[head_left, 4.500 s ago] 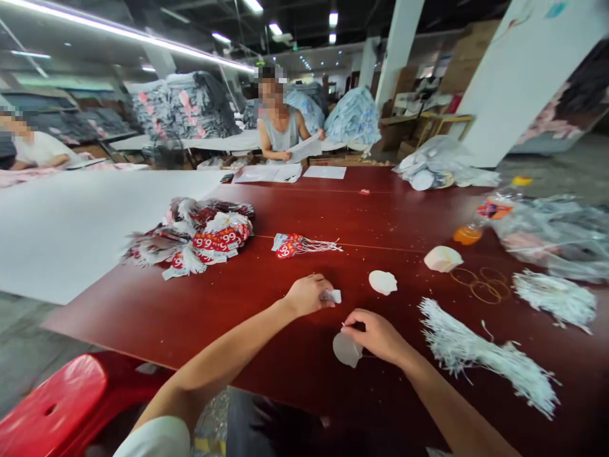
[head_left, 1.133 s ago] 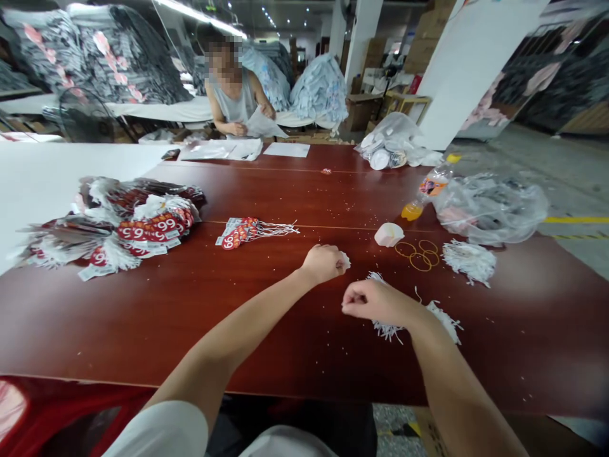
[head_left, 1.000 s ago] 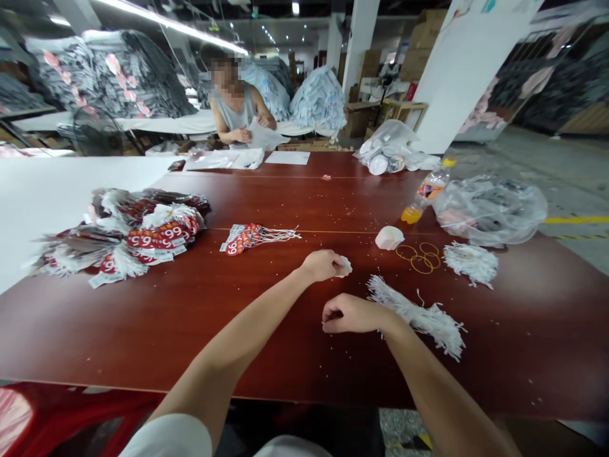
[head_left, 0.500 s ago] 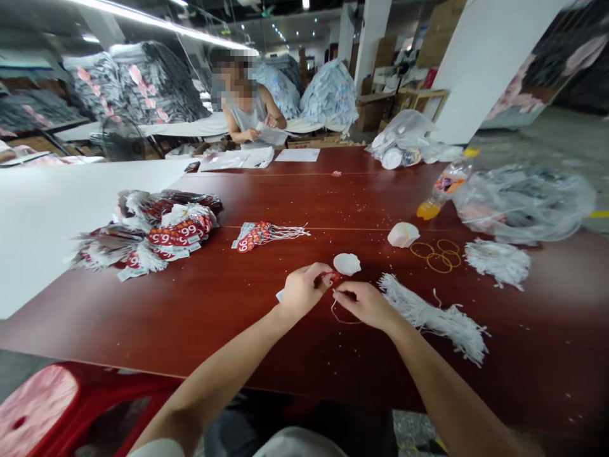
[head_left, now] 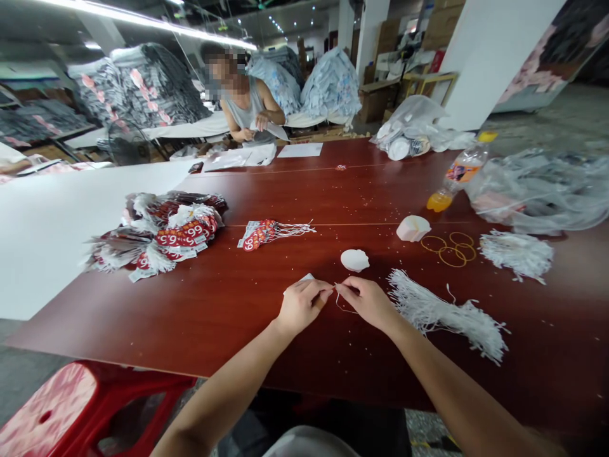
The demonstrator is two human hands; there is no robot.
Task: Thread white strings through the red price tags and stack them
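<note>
1. The bench [head_left: 285, 343] is a long dark-red top; both my forearms come in over its near edge and meet near the middle of that edge.
2. My left hand [head_left: 299, 304] is curled, thumb and forefinger pinched shut on a small tag [head_left: 305, 278], whose pale corner sticks out behind my knuckles.
3. My right hand [head_left: 368, 301] faces it, fingertips closed on a thin white string [head_left: 341, 306] that loops down onto the wood between the two hands. The fingertips of both hands almost touch.
4. Just right of my right wrist lies a long bundle of white strings [head_left: 447, 314], running toward the bench's right end.
5. A big heap of red tags [head_left: 162, 235] sits toward the left edge, with a smaller strung bunch [head_left: 266, 232] beside it.
6. Beyond my hands is a white stack of tags [head_left: 354, 259], further right another [head_left: 413, 228], then rubber bands [head_left: 451, 249] and a second string tuft [head_left: 516, 252].
7. At the far edge a person [head_left: 247, 108] handles paper.
</note>
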